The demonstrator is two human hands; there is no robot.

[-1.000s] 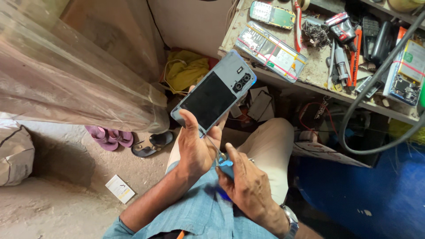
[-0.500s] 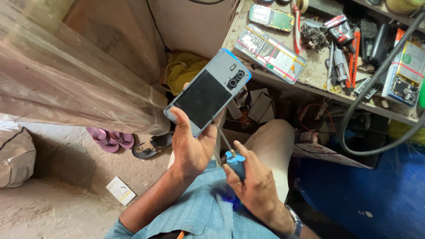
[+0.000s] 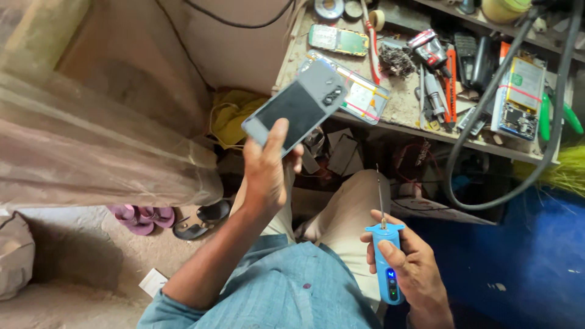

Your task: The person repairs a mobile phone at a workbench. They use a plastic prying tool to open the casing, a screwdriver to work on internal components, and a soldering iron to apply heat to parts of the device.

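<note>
My left hand [image 3: 268, 173] grips a grey smartphone [image 3: 297, 106] by its lower end and holds it up with its back and camera cluster facing me, just in front of the workbench edge. My right hand [image 3: 411, 268] is wrapped around a blue electric screwdriver [image 3: 386, 259] with a long thin bit pointing up and small lit indicators on its body. It rests above my right thigh, well apart from the phone. I sit in a blue shirt and beige trousers.
A cluttered workbench [image 3: 408, 113] holds opened phones, circuit boards, an orange cutter and pliers. A thick black cable [image 3: 487, 140] loops down off its right side. A translucent curtain [image 3: 91, 158] hangs at left; sandals [image 3: 183, 222] lie on the dirt floor.
My left hand has raised the phone up and toward the bench. My right hand has dropped away to the right, and the blue screwdriver now shows fully with its bit pointing up.
</note>
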